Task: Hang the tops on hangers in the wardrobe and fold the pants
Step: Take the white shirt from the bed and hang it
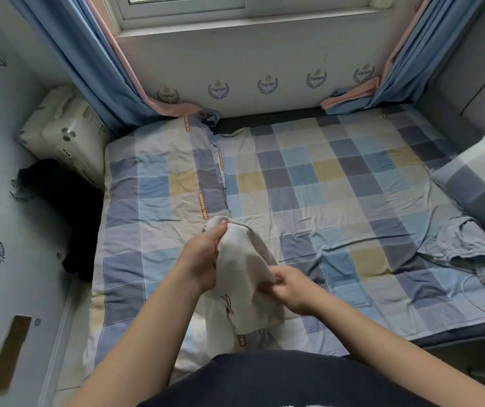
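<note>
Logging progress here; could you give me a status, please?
Left hand and right hand grip white garment over bed. Grey garment lies at right, untouched. No hanger visible.

I see a white garment [244,277] with a small red embroidered motif, bunched and lifted over the near edge of the bed [323,177]. A crumpled grey-blue garment [467,245] lies on its right side.

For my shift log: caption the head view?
Left hand and right hand grip a white garment over the checked bed, grey garment aside.

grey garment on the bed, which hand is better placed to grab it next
Probably the right hand: the grey garment lies on its side; the left hand, gripping the white garment, is farther.
</note>
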`<state>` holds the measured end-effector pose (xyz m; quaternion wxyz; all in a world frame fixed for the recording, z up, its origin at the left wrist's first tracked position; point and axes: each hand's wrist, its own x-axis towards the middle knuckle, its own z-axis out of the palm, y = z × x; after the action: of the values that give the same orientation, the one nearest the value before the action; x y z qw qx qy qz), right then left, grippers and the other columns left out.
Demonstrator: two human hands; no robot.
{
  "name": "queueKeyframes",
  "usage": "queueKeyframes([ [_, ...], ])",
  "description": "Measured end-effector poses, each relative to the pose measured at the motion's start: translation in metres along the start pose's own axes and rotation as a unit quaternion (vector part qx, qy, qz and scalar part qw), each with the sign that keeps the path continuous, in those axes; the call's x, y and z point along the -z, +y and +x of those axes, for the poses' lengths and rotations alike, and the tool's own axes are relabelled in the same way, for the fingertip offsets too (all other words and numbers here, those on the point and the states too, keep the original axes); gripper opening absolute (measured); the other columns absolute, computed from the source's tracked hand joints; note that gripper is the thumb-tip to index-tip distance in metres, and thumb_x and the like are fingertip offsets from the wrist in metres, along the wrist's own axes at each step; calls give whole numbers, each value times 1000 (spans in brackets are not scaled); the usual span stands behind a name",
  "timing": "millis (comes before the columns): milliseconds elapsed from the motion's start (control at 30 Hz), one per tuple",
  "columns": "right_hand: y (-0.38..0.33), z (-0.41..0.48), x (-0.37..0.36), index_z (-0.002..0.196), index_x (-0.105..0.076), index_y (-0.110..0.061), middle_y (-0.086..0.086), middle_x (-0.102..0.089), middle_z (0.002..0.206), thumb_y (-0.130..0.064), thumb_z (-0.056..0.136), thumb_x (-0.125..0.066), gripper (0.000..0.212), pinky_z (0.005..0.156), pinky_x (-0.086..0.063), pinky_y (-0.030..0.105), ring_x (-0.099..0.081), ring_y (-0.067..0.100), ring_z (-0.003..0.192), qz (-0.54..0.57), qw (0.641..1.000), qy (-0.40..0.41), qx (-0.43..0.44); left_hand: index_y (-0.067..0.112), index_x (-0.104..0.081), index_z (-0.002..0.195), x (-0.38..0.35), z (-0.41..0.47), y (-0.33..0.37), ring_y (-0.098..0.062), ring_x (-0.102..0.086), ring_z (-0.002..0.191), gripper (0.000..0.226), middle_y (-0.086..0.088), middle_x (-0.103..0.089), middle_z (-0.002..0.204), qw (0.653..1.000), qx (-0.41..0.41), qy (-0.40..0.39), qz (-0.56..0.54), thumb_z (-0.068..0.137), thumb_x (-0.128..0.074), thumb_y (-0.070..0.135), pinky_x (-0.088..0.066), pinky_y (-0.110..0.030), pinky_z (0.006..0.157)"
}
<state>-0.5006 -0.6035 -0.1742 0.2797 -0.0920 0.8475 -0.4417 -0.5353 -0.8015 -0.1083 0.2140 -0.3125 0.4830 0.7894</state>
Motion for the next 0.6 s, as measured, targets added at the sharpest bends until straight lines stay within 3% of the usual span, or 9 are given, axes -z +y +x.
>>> queueKeyframes([
  [67,-6,4,10,84,-63,-7,1,-65,81,-20,97,-59,19,70,-47,35,-53,6,73,16,999,39,-1,7,-63,128,3,0,11,-31,-67,105,33,-20,-68,122,999,-27,-13,-37,103,-56,28,-61,-38,80],
  [167,-18,7,25,73,-57,-15,-8,-56,67,-19,99,-58,26,60,-39,26,-48,5,62,86,993,80,-19,4,-63,121,13,5,27,-27,-66,108,29,-12,-69,120,991,-110,-21,-72,103,-55,26,-57,-33,85],
  [267,-34,14,38,80,-62,-9,8,-60,72,-16,100,-56,22,62,-48,32,-59,19,65,238,961,125,-71,20,-64,118,17,9,29,-14,-66,106,18,4,-72,115,971,-234,37,28,100,-60,21,-53,-26,88],
  [333,-45,16,47,89,-68,-5,13,-67,76,-12,101,-54,20,58,-56,33,-67,22,64,361,917,137,-103,20,-66,114,16,8,20,-14,-64,103,16,3,-70,112,954,-278,66,94,98,-64,24,-50,-34,94],
  [400,-56,15,54,100,-69,-1,16,-71,82,-11,102,-53,19,57,-58,34,-72,25,69,427,887,139,-106,16,-65,99,13,4,6,-16,-64,90,22,1,-68,95,947,-289,53,131,94,-67,37,-52,-39,87],
  [467,-65,15,58,104,-68,1,19,-73,86,-11,102,-53,20,58,-59,36,-74,28,73,471,865,144,-94,15,-63,90,12,2,-10,-13,-64,80,41,4,-65,82,940,-285,11,190,85,-69,56,-53,-33,77],
  [533,-74,13,61,111,-66,4,22,-73,90,-11,103,-51,23,60,-60,38,-75,31,77,511,844,140,-84,16,-65,90,12,2,-24,-6,-64,78,52,9,-67,79,925,-267,-45,266,72,-68,65,-51,-24,74],
  [600,-82,11,63,118,-63,7,23,-73,92,-11,103,-49,27,64,-61,39,-75,33,81,545,825,130,-73,19,-67,100,10,3,-36,-4,-68,88,55,12,-73,89,919,-231,-113,298,67,-72,62,-53,-21,78],
])
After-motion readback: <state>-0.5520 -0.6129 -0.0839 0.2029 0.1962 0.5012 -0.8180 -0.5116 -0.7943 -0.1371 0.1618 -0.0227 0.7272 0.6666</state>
